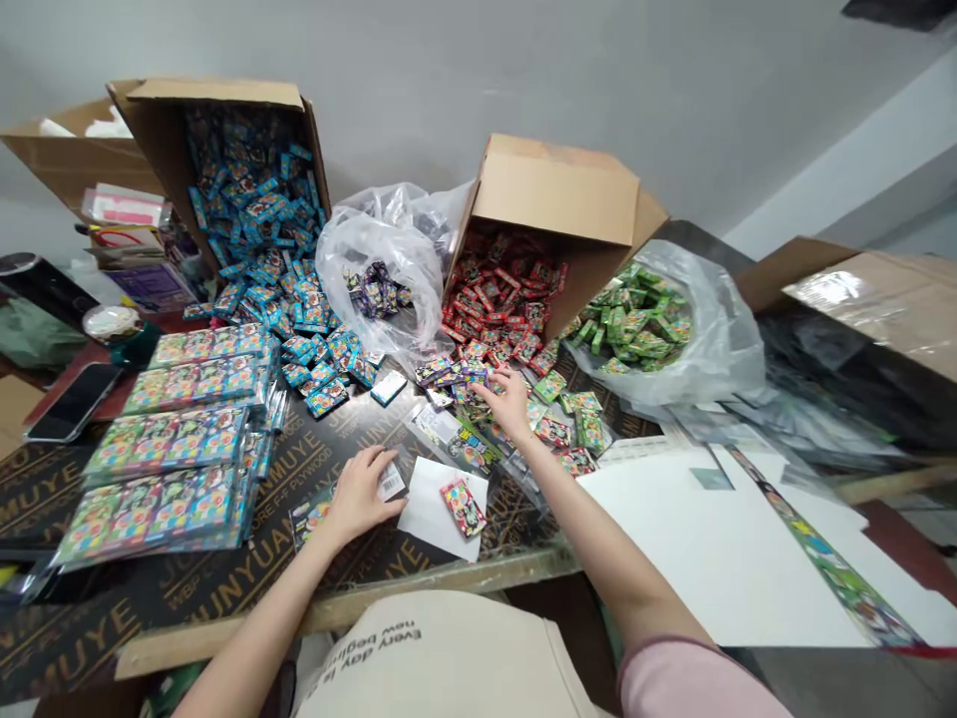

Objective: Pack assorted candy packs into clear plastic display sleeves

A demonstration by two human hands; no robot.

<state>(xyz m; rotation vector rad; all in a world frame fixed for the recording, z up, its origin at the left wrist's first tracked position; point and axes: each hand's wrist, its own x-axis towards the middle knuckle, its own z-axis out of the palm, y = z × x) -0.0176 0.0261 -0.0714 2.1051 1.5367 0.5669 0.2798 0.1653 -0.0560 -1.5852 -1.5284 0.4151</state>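
Note:
My right hand [509,401] reaches over the small pile in the middle, its fingertips pinched on a small purple box [473,372]. Nearer to me, my left hand [365,496] rests low over the table, thumb and fingers apart. Between them shows a small piece with a barcode [390,483], partly hidden by the hand. On a white card [426,499] beside it lies a small red box [463,508] with coloured circles. A printed plastic bag [456,439] lies flat below my right hand. One blue box with a white face [389,387] sits apart.
Tipped cartons spill blue boxes [254,214] and red boxes [500,289]. Plastic bags hold purple boxes [378,289] and green boxes [643,319]. Filled clear packs [164,449] are stacked left, near a phone [75,401]. White sheets [703,548] lie right.

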